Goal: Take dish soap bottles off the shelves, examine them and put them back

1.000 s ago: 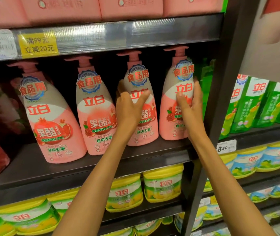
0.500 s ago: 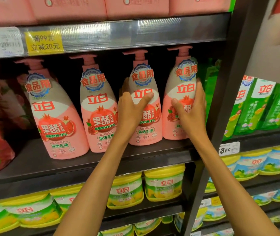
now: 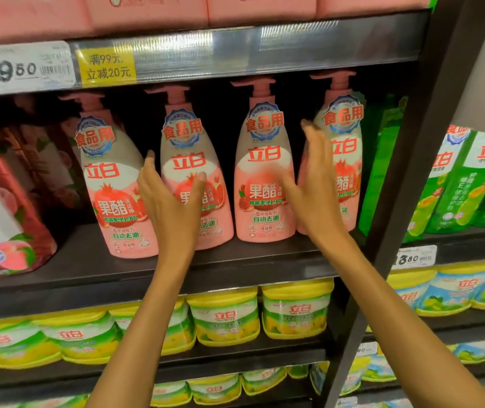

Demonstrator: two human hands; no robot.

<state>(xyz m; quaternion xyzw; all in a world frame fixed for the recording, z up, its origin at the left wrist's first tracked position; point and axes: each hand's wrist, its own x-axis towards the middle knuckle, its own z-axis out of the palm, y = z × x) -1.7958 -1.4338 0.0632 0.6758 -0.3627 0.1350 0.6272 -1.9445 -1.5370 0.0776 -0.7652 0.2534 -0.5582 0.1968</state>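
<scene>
Dish soap bottles stood in a row on the dark middle shelf [image 3: 235, 260], four pink pump bottles side by side. A second before, the left hand was on the third pink bottle [image 3: 263, 184] and the right hand was on the fourth pink bottle [image 3: 344, 160], as if pushing them back into place. Now both hands had let go. The left hand [image 3: 170, 201] had moved over to the second pink bottle [image 3: 194, 172]. Its fingers were spread out, with the thumb in front of the label and the other fingers near the bottle's left side, but it was not gripping yet. The right hand [image 3: 312, 184] was flat and loose in the gap between the third and fourth bottles, holding nothing. I could not tell if it still touched the fourth bottle.

This looked like two bottles had been put back and were standing straight. The second bottle seemed to be the next one to take down. The first pink bottle [image 3: 111, 187] stood alone on the left. Yellow tubs [image 3: 226, 316] sat on the shelf below, and green pouches [image 3: 471, 184] stood to the right.
</scene>
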